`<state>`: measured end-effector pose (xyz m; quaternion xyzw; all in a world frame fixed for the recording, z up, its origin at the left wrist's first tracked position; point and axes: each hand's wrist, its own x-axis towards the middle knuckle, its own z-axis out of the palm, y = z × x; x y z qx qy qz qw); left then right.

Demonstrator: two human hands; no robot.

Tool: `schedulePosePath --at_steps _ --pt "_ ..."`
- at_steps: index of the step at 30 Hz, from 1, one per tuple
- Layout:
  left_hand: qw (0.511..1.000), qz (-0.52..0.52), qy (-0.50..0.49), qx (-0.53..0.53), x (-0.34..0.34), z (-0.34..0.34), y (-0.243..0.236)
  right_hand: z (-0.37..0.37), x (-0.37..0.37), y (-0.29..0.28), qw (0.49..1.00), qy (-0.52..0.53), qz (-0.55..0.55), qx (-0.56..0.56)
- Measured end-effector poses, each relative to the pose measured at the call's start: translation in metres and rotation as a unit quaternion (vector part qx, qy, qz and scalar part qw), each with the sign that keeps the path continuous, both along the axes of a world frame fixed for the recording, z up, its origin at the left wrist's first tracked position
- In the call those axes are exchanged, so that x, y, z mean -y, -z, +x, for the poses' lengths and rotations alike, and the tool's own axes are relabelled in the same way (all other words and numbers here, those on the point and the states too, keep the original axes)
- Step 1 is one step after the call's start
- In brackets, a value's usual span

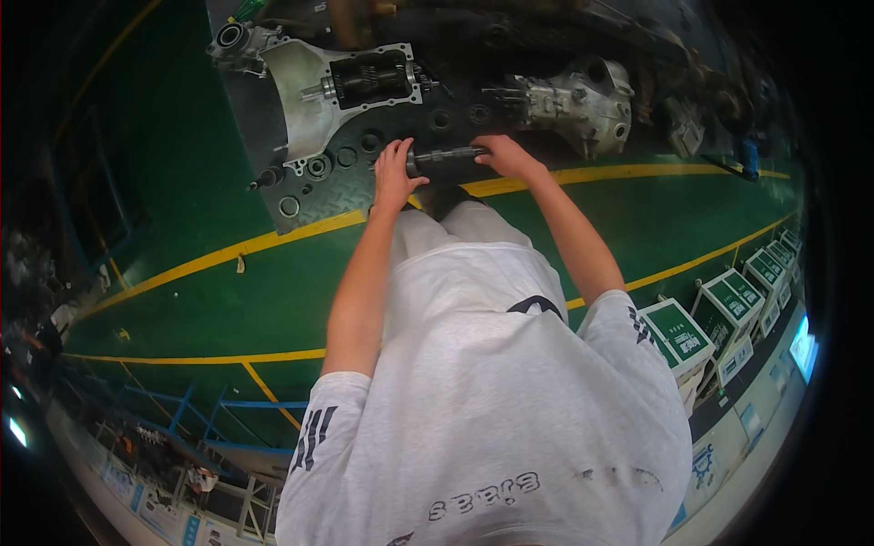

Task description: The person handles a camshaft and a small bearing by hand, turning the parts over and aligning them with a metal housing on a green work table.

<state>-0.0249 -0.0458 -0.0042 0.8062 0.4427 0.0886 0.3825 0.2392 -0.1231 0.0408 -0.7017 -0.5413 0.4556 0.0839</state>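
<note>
**Two hands on one stepped shaft, near the open casing**

The step in hand appears to be positioning or steadying a stepped metal shaft (446,156), which lies to the right of the open gearbox casing (296,91) and nearer the person than most of it. The left hand (393,176) is clamped across the shaft's left end by a dark collar, thumb on the near side; the right hand (505,156) has its fingers closed on the right end. Whether the shaft rests on the dark patterned work surface (350,202) or is slightly lifted, I cannot tell. Any next move seems to call for both ends kept level and the collar kept from slipping.

Counted left to right: one flanged housing piece (237,38) stands at the casing's far left. One dark stubby part (267,178) lies just beside its near left corner. At least five rings lie along its near side, among them a pale ring (289,207) and a thicker bearing ring (319,166). One gear train (375,76) shows inside its opening, the separate gears too blurred to count. Two more rings, a dark ring (441,119) and a bearing (480,113), lie to its right. One second gearbox casing (583,107) stands well to its right.
</note>
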Motion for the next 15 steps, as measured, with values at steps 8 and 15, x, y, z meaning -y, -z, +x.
schedulePosePath --at_steps 8,15 --pt "1.000 -0.007 0.001 -0.023 -0.004 0.000 -0.007 -0.030 -0.018 0.011 0.997 -0.054 -0.005 0.056" --pt "1.000 -0.017 -0.010 0.001 -0.005 -0.002 -0.001 -0.041 -0.023 0.008 0.996 -0.059 -0.017 0.065"
